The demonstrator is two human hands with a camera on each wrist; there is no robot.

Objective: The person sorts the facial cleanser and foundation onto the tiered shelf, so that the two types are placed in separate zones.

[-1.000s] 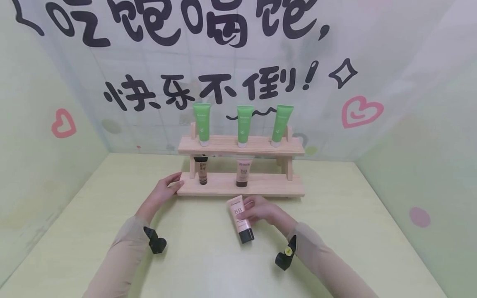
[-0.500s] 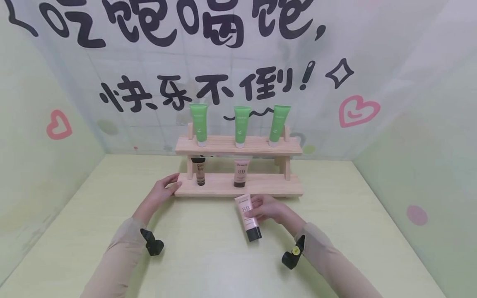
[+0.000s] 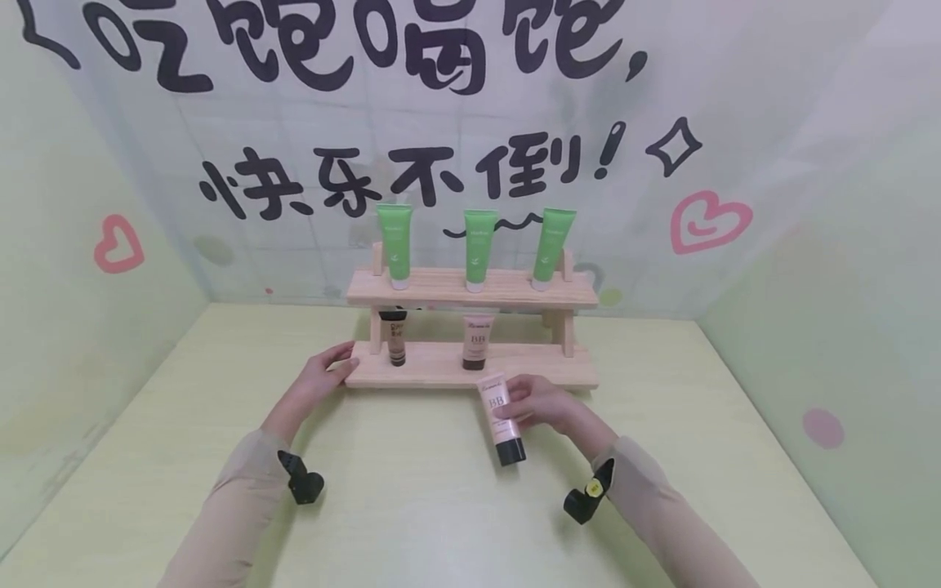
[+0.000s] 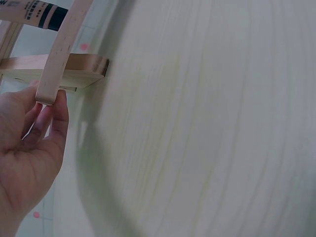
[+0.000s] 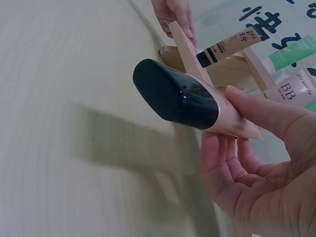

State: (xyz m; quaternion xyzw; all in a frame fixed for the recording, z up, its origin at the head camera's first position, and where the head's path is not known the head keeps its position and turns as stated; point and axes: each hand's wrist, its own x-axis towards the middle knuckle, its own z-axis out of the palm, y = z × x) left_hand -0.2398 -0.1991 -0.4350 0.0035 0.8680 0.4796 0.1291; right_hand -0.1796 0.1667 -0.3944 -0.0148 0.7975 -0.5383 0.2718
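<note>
My right hand (image 3: 546, 404) holds a pink BB cream tube (image 3: 497, 412) between thumb and fingers, tilted with its black cap (image 5: 173, 94) downward, in front of the lower shelf. At the left end of the two-tier wooden rack (image 3: 426, 374), my left hand (image 3: 323, 376) pinches the lower board, thumb on one face and fingers on the other, as the left wrist view shows. Standing on that lower board are a small brown tube with black ends (image 3: 397, 339) at the left and another pink BB cream tube (image 3: 477, 343) near the middle.
Three green tubes (image 3: 480, 249) stand spaced along the upper board (image 3: 441, 287). Behind the rack rises a printed wall sheet (image 3: 294, 122) with black lettering. The pale wood-grain table (image 3: 397, 506) stretches in front, with side panels at left and right.
My right hand has carried the pink BB cream tube to the right and slightly up toward the lower shelf. The left hand keeps its grip on the rack's end.
</note>
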